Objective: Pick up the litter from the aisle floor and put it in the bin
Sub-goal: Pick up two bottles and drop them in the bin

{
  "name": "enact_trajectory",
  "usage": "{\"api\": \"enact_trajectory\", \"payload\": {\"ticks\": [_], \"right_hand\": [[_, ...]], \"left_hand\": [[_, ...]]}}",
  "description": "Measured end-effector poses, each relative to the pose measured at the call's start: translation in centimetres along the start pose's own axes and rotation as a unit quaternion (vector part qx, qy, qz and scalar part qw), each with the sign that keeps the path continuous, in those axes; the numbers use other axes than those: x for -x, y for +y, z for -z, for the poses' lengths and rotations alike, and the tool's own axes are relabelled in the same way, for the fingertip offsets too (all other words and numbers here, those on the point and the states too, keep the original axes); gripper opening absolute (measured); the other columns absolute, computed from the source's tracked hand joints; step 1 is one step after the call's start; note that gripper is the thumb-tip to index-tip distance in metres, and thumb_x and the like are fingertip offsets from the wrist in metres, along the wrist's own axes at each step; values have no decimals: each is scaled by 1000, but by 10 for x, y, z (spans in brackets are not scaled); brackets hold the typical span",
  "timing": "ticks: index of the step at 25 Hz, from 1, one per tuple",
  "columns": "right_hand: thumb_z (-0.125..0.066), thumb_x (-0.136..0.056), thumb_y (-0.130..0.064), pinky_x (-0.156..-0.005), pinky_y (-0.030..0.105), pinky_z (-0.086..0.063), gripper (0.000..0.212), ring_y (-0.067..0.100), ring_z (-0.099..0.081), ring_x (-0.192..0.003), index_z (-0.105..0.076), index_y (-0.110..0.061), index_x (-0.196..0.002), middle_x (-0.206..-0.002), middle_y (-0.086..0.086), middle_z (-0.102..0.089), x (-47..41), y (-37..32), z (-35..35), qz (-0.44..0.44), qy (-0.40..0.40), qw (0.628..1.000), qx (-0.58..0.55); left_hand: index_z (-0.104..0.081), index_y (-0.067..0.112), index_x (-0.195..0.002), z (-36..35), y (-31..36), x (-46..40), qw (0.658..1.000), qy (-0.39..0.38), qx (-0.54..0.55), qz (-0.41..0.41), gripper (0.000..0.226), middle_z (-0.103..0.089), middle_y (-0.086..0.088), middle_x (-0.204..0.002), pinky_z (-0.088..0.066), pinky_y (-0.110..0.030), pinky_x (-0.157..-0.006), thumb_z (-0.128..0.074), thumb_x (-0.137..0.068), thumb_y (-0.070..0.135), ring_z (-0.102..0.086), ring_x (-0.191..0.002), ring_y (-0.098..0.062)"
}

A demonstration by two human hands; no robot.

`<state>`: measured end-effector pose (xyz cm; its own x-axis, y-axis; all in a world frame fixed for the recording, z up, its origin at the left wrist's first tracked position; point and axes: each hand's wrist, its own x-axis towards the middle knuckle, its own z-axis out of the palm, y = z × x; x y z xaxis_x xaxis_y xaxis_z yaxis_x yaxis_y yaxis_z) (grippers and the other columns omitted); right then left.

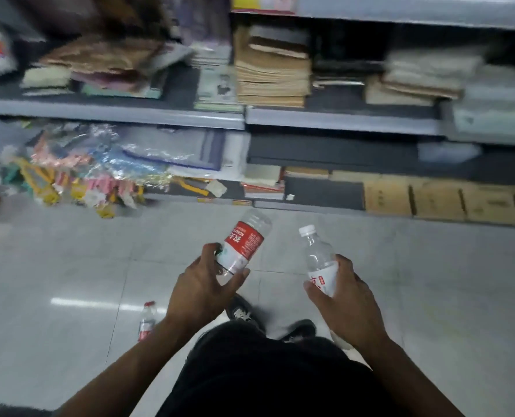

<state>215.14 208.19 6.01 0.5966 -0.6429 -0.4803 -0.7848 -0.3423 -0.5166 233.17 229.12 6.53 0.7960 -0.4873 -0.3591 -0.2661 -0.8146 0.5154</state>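
Right, biggest first: the shelving (pixel 340 121) runs across the whole top of your view, well beyond your fingertips, stacked w/ brown paper pads (pixel 272 70), folded cloth and flat packs, all a bit blurred. On the lowest level, up and left of your left fingers, sits a heap of shiny wrapped colourful goods (pixel 78 170); up and right of your right fingers, a row of brown cardboard boxes (pixel 436 203).

Below that the pale tiled floor (pixel 54 266) fills the middle, w/ your dark trousers and two dark shoes (pixel 244 311) under and between your wrists.

Your left hand (pixel 202 293) holds a clear bottle w/ a red label (pixel 242 245): thumb on the near side, fingers curled round the lower body, so it's gripped. That bottle tilts up and to the right away from your fingers, held upside down — its base points away from you and the neck end is buried in your palm, so can't tell if it has a cap.

Your right hand (pixel 346 302) grips a second clear bottle (pixel 319 263) w/ a white cap, thumb across the white-and-red label, fingers wrapped behind it; neck leans up and left, away from your fingertips.

Both bottles are off the floor, apart from each other.

Smallest: a third bottle w/ a red cap (pixel 147 322) lies on the floor just left of your left wrist, untouched.
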Motion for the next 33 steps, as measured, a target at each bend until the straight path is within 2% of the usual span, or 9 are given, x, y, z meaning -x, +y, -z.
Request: {"api": "enact_trajectory", "payload": {"ticks": [2, 6, 8, 12, 17, 22, 26, 30, 33], "right_hand": [[-63, -82, -65, -81, 40, -54, 65, 20, -65, -93, -33, -37, -133, -113, -6, -67, 15, 40, 21, -41, 32, 998, -37], [-63, -81, -66, -76, 43, -56, 69, 30, -68, -92, -35, -33, -135, -108, 4, -71, 53, 120, 56, -120, 154, 976, -100], [-63, -82, -67, -76, 43, -56, 71, 27, -68, -91, -35, -32, -137, -109, 2, -70, 76, 153, 65, -172, 199, 956, -130], [-62, -84, -66, -76, 44, -56, 72, 24, -67, -90, -34, -29, -139, -107, -3, -69, 126, 190, 60, -289, 267, 900, -189], [-62, -85, -65, -61, 35, -46, 73, 19, -63, -80, -33, -30, -142, -89, -10, -63, 173, 185, 21, -414, 334, 813, -238], [-71, -86, -53, -64, 35, -42, 72, 17, -53, -82, -38, -23, -142, -99, -6, -57, 220, 173, -12, -500, 383, 720, -293], [-71, -85, -54, -61, 34, -41, 69, 18, -57, -81, -39, -26, -139, -105, -1, -66, 245, 203, -18, -544, 408, 658, -325], [-70, -84, -57, -66, 37, -51, 69, 20, -62, -83, -37, -29, -138, -103, 0, -65, 255, 261, 0, -545, 416, 641, -346], [-65, -83, -64, -72, 44, -57, 72, 23, -65, -86, -34, -31, -139, -105, -1, -66, 251, 307, 30, -523, 412, 665, -338]], "left_hand": [[-40, 34, -129, -22, 42, -4, 999, -27, -12, -44, 66, -69, 7, -111, -49, -28, -69, -64, -82, 73, -63, -82, -11], [-43, 34, -131, -72, 125, -10, 982, -90, -50, -156, 65, -70, 6, -114, -45, -28, -74, -67, -82, 69, -58, -83, -10], [-43, 34, -133, -96, 161, -13, 967, -140, -61, -205, 69, -69, 7, -118, -47, -29, -77, -67, -80, 71, -61, -88, -9], [-42, 40, -131, -133, 221, -12, 916, -239, -86, -309, 76, -68, 14, -114, -57, -32, -76, -60, -71, 83, -68, -91, -6], [-42, 38, -130, -165, 267, -17, 839, -328, -143, -409, 66, -67, 12, -111, -57, -28, -70, -69, -80, 70, -66, -85, -2], [-43, 38, -134, -197, 309, 6, 765, -384, -198, -478, 67, -67, 15, -110, -47, -20, -62, -67, -81, 71, -65, -83, 0], [-41, 39, -136, -244, 358, 46, 720, -408, -207, -522, 70, -65, 15, -112, -56, -25, -68, -66, -80, 74, -66, -86, -3], [-42, 37, -135, -291, 393, 87, 698, -408, -233, -541, 68, -63, 17, -106, -57, -26, -70, -67, -82, 71, -66, -84, -2], [-41, 36, -137, -311, 403, 100, 699, -399, -256, -535, 71, -62, 16, -108, -59, -29, -73, -67, -82, 71, -66, -85, -5]]}}
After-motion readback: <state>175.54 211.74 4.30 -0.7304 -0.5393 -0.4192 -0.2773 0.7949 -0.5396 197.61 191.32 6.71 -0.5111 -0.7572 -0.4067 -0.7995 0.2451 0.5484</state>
